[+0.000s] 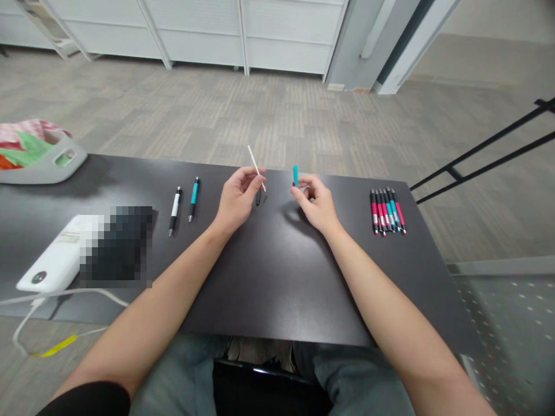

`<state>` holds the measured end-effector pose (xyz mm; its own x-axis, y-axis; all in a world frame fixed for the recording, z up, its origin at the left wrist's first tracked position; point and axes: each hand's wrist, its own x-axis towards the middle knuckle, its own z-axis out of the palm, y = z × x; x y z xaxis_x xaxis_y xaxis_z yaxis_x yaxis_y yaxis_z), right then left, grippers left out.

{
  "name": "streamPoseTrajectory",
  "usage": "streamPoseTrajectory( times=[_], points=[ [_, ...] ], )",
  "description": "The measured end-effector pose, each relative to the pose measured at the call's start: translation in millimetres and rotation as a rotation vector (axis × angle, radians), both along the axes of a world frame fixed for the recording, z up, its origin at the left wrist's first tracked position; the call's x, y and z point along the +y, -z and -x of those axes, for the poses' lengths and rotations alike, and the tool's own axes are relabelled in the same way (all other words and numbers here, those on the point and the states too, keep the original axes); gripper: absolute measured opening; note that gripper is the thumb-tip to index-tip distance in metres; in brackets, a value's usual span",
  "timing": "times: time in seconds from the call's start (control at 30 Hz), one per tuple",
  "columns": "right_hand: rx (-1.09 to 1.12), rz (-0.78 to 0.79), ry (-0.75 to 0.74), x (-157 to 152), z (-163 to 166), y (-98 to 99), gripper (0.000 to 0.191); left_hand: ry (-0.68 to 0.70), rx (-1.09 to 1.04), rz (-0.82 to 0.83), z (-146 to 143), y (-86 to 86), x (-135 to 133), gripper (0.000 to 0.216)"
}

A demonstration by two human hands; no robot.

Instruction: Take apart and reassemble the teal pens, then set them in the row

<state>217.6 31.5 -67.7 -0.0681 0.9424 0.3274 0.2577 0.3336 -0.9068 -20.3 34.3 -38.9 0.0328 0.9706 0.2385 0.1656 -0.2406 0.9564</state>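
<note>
Black table (pixel 269 277) carried a white power bank (pixel 52 260) at far left and a row of pens (pixel 387 211) at right. Above mid-table we pinched a thin white refill (pixel 255 166) in our left hand (pixel 236 199) and an upright teal pen barrel (pixel 295 174) in our right hand (pixel 316 202). Small black tip (pixel 259 198) lay on the table between them.

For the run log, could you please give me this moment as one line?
left hand: holds white refill | right hand: holds teal barrel | small black parts: on table between hands
</note>
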Motion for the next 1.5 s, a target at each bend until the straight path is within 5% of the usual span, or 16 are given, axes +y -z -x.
streamPoseTrajectory(
  times=[0.13, 0.37, 0.67, 0.8, 0.93, 1.1, 1.5],
  points=[
    [-0.140, -0.094, -0.121, -5.0, 1.7, -3.7, 0.016, -0.039, -0.110, -0.051, -1.7, -8.4, -1.2, 0.035],
    [-0.208, -0.149, -0.110, -5.1, 1.2, -7.6, 0.011, 0.005, -0.101, -0.004, -5.6, -12.4, -6.7, 0.035],
    [-0.215, -0.171, -0.110, -5.7, 1.7, -6.4, 0.010, 0.132, -0.145, -0.011, 0.3, -2.0, -3.7, 0.020],
    [-0.218, -0.134, -0.106, -5.8, 2.1, -6.7, 0.011, 0.179, -0.114, 0.037, 0.2, 2.0, -2.7, 0.029],
    [-0.215, -0.121, -0.108, -6.1, 2.8, -7.0, 0.016, 0.126, -0.138, 0.044, -2.1, -0.2, -2.9, 0.031],
    [-0.201, -0.134, -0.129, -6.0, 2.5, -6.5, 0.014, 0.017, -0.224, 0.017, -4.5, -3.1, -2.8, 0.005],
    [-0.197, -0.246, -0.192, -5.8, 2.0, 0.3, 0.012, 0.023, -0.294, -0.096, -6.2, -0.5, 1.1, 0.017]
  ],
)
